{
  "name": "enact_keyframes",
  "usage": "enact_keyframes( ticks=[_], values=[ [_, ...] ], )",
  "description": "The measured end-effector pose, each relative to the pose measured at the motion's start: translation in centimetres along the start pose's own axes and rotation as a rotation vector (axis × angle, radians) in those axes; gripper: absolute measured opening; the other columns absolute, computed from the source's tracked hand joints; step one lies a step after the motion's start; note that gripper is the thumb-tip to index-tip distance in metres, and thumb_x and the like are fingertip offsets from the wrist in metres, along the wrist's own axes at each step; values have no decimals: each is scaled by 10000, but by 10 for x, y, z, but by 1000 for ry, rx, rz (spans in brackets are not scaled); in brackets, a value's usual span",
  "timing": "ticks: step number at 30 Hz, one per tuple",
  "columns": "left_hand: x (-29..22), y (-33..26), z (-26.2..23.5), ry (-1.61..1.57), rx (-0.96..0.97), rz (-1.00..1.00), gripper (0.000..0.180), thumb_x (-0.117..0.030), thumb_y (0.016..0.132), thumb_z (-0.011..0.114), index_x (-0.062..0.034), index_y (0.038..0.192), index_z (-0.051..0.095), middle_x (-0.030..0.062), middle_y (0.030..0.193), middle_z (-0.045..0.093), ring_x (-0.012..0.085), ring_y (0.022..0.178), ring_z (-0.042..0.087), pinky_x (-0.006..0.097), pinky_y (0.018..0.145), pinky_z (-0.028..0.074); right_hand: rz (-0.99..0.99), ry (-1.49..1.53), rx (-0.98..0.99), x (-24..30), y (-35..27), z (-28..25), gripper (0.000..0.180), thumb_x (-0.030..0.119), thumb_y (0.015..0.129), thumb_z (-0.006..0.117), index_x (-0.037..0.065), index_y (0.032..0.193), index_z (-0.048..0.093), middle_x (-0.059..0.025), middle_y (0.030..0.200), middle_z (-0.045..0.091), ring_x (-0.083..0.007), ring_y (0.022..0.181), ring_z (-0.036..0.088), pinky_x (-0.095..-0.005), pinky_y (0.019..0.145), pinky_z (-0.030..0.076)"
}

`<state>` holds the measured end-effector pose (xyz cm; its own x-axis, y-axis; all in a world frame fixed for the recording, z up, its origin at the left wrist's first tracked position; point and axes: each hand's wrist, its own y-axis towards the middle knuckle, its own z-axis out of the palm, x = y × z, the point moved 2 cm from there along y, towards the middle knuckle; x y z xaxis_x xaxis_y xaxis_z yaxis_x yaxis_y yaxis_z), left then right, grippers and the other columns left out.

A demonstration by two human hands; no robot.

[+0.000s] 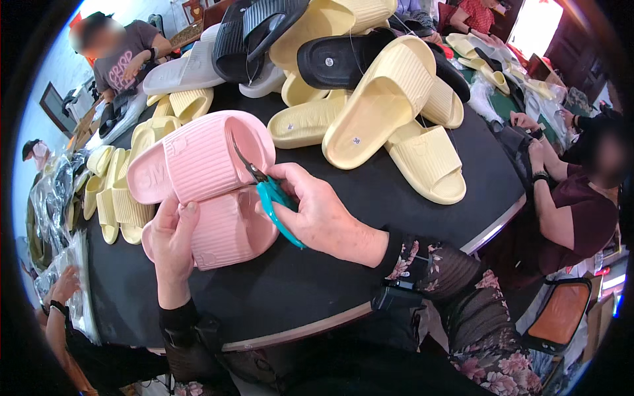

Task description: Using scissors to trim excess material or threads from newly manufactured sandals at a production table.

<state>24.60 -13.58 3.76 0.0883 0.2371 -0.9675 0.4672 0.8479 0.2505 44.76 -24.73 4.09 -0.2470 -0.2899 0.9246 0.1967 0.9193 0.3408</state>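
Observation:
Over the near half of the dark table [310,284], a pair of pink ribbed slide slippers lies side by side. My left hand [173,247] grips them where they meet, its thumb and fingers on the upper slipper [205,155] and the lower slipper [221,237]. My right hand [333,218] is closed around teal-handled scissors [272,201]. Their slim dark blades point up and left, over the open toe end of the upper slipper. Whether the blades touch anything there is too small to tell. Part of the lower slipper is hidden behind my right fingers.
Yellow slippers [380,105], black slippers [330,61] and pale grey slippers [181,72] are heaped at the far side. More yellow slippers [132,198] lie left, near clear plastic bags [56,185]. Co-workers sit left and right; another person's hand [64,285] reaches in at lower left.

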Motion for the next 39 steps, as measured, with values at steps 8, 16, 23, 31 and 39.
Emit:
enact_keyframes(
  ticks=[8,16,23,31,39],
  values=[
    [-3,3,-6,63,14,32,330,-96,925,517,26,1232,514,90,1079,622,116,924,588,247,814,459,0,-77,-41,-1,6,-2,398,128,815,685,-21,1130,492,-35,773,536,-60,713,495,-242,635,441],
    [-14,-7,2,140,24,-7,320,-66,905,551,4,1217,531,-15,1037,589,48,896,501,211,793,412,-47,-22,-45,2,-1,-1,378,156,820,670,-8,1116,503,-163,854,627,-171,787,631,-311,684,487],
    [-7,-8,2,-98,60,-131,385,-66,897,551,-1,1269,478,77,1105,603,111,978,565,248,836,455,80,144,-109,-3,0,-7,371,42,857,617,-22,1184,454,-66,967,609,-90,880,604,-242,778,495],
    [-13,-6,8,212,201,-100,306,-132,889,566,5,1162,560,69,917,658,103,796,609,260,695,488,-1,9,-171,-39,17,-14,337,79,872,614,-41,1158,482,-75,935,619,-78,796,576,-225,685,481],
    [-101,-19,-2,423,82,117,291,-60,881,553,-11,1168,536,27,816,609,59,651,546,192,593,457,111,120,-86,-40,16,-7,279,85,894,557,-22,1142,490,-61,846,605,-72,609,545,-207,505,456]
  ],
)
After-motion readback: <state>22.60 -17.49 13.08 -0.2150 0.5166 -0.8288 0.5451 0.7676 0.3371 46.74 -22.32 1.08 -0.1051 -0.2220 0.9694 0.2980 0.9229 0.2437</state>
